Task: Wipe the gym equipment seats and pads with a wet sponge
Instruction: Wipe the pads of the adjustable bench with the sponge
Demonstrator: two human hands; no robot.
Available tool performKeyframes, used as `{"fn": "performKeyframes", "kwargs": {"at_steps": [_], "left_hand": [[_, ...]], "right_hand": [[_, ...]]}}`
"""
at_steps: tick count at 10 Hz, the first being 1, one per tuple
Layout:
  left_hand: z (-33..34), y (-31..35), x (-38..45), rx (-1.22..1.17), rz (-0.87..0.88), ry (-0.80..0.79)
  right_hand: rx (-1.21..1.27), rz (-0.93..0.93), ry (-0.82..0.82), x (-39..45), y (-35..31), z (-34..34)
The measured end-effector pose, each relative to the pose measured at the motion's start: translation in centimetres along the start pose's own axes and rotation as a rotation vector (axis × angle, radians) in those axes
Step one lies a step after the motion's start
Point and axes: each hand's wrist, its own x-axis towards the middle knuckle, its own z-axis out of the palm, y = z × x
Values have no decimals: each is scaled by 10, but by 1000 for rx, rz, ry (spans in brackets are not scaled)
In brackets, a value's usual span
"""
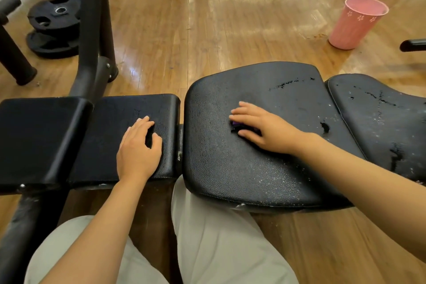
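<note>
the right hand (pixel 265 128) is lying flat on the wide black seat (pixel 242 168), its fingers (pixel 242 112) stretched nearly straight and pressing a purple sponge (pixel 236 125) down onto the leather; only a small edge of the sponge is showing beneath them. the left hand (pixel 138 145) is resting on the smaller black pad (pixel 110 122) to the left, fingers loosely curved and holding nothing, seemingly bracing the body.

water is beading across the near right of the seat and standing in dark streaks on the back pad (pixel 380 117) further right. the likely trouble, as i judge it, is that the sponge is carrying too much water: it could be running into the torn spots and seams, soaking the foam, or dripping onto the wooden floor (pixel 207 30) and making it slippery. with so little of the sponge gripped, it could also be slipping out from under the flat fingers on the wet surface.

a pink bucket (pixel 355 23) is standing on the floor at the far right, well apart from the bench; its inside is not showing from here, so i cannot tell what it is holding.
</note>
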Motion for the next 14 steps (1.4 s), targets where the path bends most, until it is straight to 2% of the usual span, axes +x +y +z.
{"fn": "performKeyframes", "kwargs": {"at_steps": [2,4,6,7,9,10,11,13,14], "left_hand": [[2,0,-1,23,14,6],[2,0,-1,24,11,3],[1,-1,-1,22,18,-5],[2,-2,0,20,17,-3],[4,-8,3,20,29,-2],[5,-10,3,23,26,0],[6,-10,4,24,30,6],[8,-11,5,19,45,34],[8,-13,4,14,95,58]], "right_hand": [[172,-85,-128,-62,-45,3],[188,-69,-144,-54,-39,2],[-14,178,-34,-20,-33,7],[-92,220,11,-26,-46,18],[-29,26,-7,-77,-80,27],[-37,-12,-12,-96,-90,31],[-57,6,24,-99,-91,35],[-211,247,297,-73,-121,62],[-284,228,321,-71,-135,69]]}}
